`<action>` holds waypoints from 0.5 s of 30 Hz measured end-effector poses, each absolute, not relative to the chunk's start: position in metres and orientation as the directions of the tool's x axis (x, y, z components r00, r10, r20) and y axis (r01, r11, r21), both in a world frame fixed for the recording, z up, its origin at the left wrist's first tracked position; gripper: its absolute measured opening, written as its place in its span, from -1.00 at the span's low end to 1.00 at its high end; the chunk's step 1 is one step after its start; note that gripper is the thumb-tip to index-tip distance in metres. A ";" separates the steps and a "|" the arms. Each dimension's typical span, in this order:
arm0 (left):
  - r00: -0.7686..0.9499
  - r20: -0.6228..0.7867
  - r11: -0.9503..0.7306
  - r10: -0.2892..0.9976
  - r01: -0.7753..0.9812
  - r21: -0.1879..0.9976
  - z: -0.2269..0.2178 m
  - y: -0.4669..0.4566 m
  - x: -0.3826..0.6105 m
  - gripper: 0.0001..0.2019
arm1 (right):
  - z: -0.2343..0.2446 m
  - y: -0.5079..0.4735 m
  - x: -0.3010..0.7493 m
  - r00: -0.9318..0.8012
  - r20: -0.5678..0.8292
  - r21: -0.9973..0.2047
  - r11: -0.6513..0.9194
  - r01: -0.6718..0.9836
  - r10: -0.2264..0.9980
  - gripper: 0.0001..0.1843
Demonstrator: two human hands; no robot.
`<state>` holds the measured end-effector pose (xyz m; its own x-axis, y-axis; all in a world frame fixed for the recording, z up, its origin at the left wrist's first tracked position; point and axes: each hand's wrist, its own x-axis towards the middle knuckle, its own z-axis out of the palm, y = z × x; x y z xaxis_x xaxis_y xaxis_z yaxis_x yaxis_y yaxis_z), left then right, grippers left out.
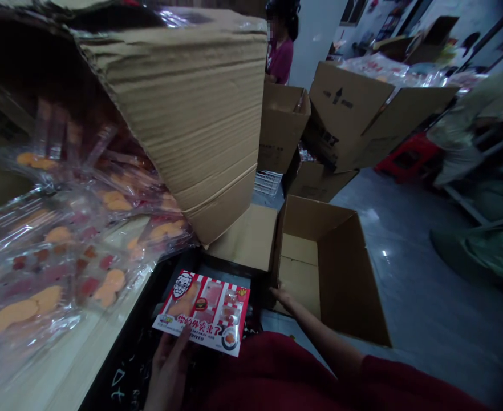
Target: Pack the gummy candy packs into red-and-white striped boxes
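My left hand point(172, 351) grips a flat printed package point(209, 308) by its lower edge, thumb on top. The package is red and white striped, with a bearded face, a burger, fries and Chinese lettering, and it lies tilted above my lap. My right hand point(284, 298) reaches to the near left edge of an open cardboard box point(341, 274), its fingers curled at the rim and partly hidden. The bottom of that box shows bare. Left of me, clear plastic packs point(106, 279) with orange and red pieces are heaped on a pale table point(101, 337).
A tall cardboard carton point(187, 114) lies on its side, its opening towards the packs. Behind stand more cartons point(345, 114), a white crate point(267, 182) and a person point(281, 57) in a purple top. A red stool point(409, 157) is at right on the grey floor.
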<state>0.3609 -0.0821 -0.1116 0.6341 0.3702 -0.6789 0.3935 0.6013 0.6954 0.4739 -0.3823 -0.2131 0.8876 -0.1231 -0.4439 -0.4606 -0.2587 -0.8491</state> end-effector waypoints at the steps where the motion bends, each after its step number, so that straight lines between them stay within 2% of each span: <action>1: 0.612 -0.689 0.608 0.389 0.391 0.691 -0.112 -0.080 0.359 -0.39 | -0.207 -0.385 0.479 0.893 -0.430 -0.856 -0.253 -0.450 -0.132 -0.62; 4: 0.616 -0.693 0.644 0.375 0.364 0.672 -0.112 -0.079 0.355 -0.41 | -0.185 -0.390 0.494 0.914 -0.379 -0.879 -0.253 -0.404 -0.145 -0.61; 7: 0.655 -0.675 0.655 0.340 0.350 0.670 -0.108 -0.087 0.355 -0.42 | -0.161 -0.379 0.505 0.941 -0.331 -0.909 -0.241 -0.339 -0.076 -0.56; 10: 0.690 -0.640 0.637 0.337 0.333 0.695 -0.103 -0.101 0.358 -0.39 | -0.135 -0.348 0.504 0.925 -0.342 -0.928 -0.211 -0.306 0.165 -0.49; 13: 0.733 -0.582 0.644 0.353 0.261 0.719 -0.095 -0.105 0.355 -0.37 | -0.108 -0.312 0.490 0.792 -0.370 -0.929 -0.194 -0.315 0.487 -0.42; 15: 0.765 -0.532 0.663 0.362 0.190 0.724 -0.087 -0.099 0.344 -0.35 | -0.092 -0.294 0.482 0.704 -0.352 -0.935 -0.189 -0.301 0.617 -0.35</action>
